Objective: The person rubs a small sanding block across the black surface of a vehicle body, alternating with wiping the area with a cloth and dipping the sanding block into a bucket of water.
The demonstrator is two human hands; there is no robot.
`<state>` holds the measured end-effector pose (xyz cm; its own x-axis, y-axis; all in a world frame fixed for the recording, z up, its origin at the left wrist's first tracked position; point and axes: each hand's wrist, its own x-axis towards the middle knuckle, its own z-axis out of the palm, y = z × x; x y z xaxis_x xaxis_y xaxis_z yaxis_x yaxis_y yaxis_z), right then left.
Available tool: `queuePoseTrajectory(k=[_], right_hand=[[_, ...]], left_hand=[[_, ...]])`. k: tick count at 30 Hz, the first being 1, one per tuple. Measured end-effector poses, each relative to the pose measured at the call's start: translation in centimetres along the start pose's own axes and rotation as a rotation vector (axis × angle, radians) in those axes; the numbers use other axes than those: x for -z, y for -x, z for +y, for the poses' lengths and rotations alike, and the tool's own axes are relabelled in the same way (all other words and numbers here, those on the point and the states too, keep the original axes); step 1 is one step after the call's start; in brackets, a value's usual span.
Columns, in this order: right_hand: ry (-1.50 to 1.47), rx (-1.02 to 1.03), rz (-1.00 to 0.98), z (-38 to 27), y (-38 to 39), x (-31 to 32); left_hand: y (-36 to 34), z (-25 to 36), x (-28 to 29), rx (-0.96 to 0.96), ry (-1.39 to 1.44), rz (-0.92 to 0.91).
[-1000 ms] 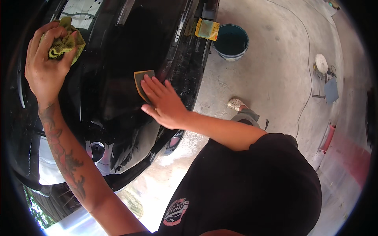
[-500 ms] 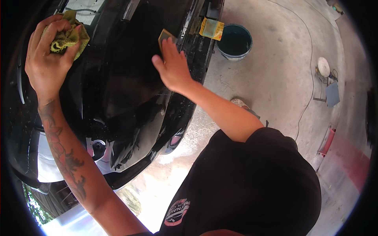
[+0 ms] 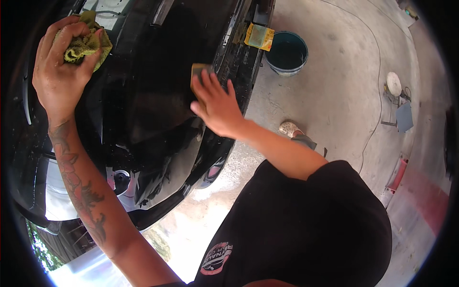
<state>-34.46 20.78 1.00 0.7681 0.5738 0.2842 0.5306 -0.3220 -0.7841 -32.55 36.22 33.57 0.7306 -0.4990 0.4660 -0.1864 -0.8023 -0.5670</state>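
My left hand (image 3: 61, 67) is closed around a crumpled yellow-green cloth (image 3: 88, 45) over the far left of a black car body (image 3: 153, 86). My right hand (image 3: 217, 103) lies with fingers stretched and spread on a flat tan-edged piece (image 3: 196, 71), which looks like sandpaper. Its fingers press that piece against the glossy black panel, and most of it is hidden under them. A second, yellow-backed sheet with a grey-green pad (image 3: 259, 36) rests on the car's edge, beyond the right hand.
A dark bucket of liquid (image 3: 287, 53) stands on the concrete floor (image 3: 334, 95) beside the car. Farther right are a small stand with a round white top (image 3: 393, 85) and a thin cable (image 3: 378, 95) along the floor. My shoe (image 3: 289, 128) shows below the right forearm.
My right hand has slid nearer to me along the panel, and the tan-edged piece has moved with it. The left hand with the cloth stays almost in place.
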Motion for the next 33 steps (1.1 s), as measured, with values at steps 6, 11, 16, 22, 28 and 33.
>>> queuePoseTrajectory(k=[6,11,16,22,28,33], right_hand=[[-0.046,0.089,-0.003,-5.0,0.1,0.1],[-0.009,0.191,-0.033,-2.8,1.0,0.3],[-0.149,0.144,-0.041,-4.9,-0.3,-0.1],[-0.178,0.312,0.043,-7.0,-1.2,0.3],[-0.112,0.181,0.27,-5.7,-7.3,2.0],[-0.169,0.195,0.121,-9.1,-3.1,0.5]], left_hand=[[0.2,-0.1,-0.4,0.009,0.038,0.033],[0.3,-0.2,-0.3,0.024,0.028,0.03],[-0.1,-0.2,-0.5,0.006,0.015,0.038],[-0.3,0.8,0.7,0.032,-0.017,-0.118],[-1.3,0.1,0.3,-0.075,0.069,-0.168],[-2.1,0.3,-0.2,-0.044,-0.145,-0.334]])
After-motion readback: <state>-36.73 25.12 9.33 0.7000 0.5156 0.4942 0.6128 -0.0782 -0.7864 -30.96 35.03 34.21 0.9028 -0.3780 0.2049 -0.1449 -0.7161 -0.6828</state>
